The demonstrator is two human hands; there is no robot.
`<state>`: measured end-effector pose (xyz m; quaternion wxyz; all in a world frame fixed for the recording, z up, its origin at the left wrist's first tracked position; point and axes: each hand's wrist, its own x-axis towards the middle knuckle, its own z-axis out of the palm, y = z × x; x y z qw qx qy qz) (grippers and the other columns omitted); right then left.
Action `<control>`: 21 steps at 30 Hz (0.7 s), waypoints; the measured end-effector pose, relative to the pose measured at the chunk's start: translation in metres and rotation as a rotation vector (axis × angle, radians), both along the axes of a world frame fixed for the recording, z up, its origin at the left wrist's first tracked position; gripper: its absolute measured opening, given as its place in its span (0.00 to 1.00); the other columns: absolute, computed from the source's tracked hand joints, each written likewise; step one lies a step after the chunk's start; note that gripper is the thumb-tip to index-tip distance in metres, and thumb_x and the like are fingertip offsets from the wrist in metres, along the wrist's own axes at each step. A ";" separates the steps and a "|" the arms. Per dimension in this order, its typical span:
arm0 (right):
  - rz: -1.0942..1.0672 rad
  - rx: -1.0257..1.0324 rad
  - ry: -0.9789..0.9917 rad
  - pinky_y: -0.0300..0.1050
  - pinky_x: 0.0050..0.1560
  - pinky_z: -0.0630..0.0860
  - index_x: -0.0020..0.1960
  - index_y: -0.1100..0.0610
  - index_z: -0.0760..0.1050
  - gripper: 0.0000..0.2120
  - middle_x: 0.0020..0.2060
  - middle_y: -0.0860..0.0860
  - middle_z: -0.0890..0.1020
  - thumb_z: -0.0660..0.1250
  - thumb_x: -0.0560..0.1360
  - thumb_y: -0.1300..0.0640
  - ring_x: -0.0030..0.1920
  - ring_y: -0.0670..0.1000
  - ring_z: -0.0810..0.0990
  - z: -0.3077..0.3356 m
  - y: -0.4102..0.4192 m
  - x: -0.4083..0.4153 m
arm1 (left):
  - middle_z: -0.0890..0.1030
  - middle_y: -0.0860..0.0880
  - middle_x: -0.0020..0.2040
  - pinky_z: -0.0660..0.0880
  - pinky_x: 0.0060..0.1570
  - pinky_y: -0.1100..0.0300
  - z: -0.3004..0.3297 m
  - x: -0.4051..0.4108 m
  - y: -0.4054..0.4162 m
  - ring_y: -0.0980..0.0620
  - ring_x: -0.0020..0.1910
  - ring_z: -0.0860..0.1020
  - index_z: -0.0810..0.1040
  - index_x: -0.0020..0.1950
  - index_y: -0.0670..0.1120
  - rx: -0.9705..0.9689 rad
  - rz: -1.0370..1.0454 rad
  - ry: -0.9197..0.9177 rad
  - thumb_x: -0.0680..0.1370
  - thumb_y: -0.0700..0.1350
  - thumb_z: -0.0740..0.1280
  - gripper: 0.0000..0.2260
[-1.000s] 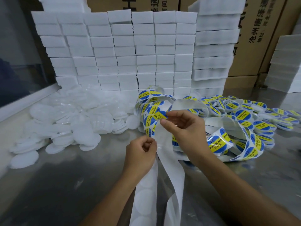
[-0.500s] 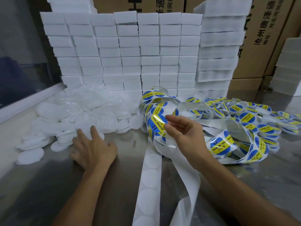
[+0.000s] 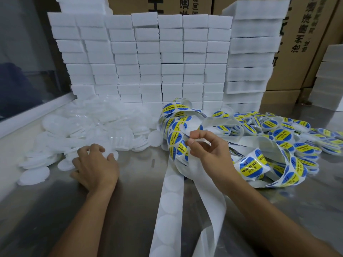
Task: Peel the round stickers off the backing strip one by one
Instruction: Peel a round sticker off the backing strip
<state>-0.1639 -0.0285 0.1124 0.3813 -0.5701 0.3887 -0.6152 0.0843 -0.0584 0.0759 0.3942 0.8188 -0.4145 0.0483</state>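
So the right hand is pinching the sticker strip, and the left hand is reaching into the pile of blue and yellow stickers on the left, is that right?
Not quite. In the head view the right hand does pinch the sticker strip, but the left hand reaches into the pile of plain white discs on the left. The blue and yellow stickers lie on the right.

We see table [image 3: 130,210] w/ lid pile [image 3: 89,127] at left, left hand [image 3: 94,164] resting at its near edge. Backing strip [image 3: 172,201] runs centre toward us; right hand [image 3: 209,154] just right of it. Labelled lids [image 3: 287,130] heaped far right. Stacked blocks [image 3: 148,58] behind all, cartons [image 3: 306,43] behind those.
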 end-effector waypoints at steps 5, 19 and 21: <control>-0.008 -0.003 0.024 0.40 0.45 0.76 0.41 0.51 0.80 0.08 0.49 0.45 0.81 0.72 0.75 0.63 0.41 0.42 0.82 0.000 0.000 0.000 | 0.74 0.42 0.60 0.67 0.56 0.42 -0.001 0.001 0.000 0.37 0.59 0.71 0.78 0.50 0.45 -0.121 0.006 -0.034 0.75 0.40 0.70 0.05; -0.017 0.033 0.051 0.47 0.42 0.75 0.42 0.54 0.81 0.04 0.41 0.46 0.83 0.72 0.75 0.61 0.40 0.52 0.79 0.001 0.000 -0.001 | 0.74 0.39 0.61 0.71 0.55 0.43 -0.001 -0.002 -0.002 0.37 0.59 0.72 0.77 0.64 0.45 -0.027 -0.119 -0.019 0.73 0.47 0.70 0.19; -0.019 0.034 0.056 0.49 0.42 0.74 0.43 0.54 0.81 0.04 0.39 0.47 0.83 0.72 0.75 0.61 0.39 0.54 0.78 0.000 0.000 -0.001 | 0.75 0.40 0.62 0.70 0.56 0.44 -0.002 -0.003 -0.001 0.37 0.59 0.72 0.78 0.64 0.46 0.069 -0.145 -0.092 0.72 0.54 0.71 0.22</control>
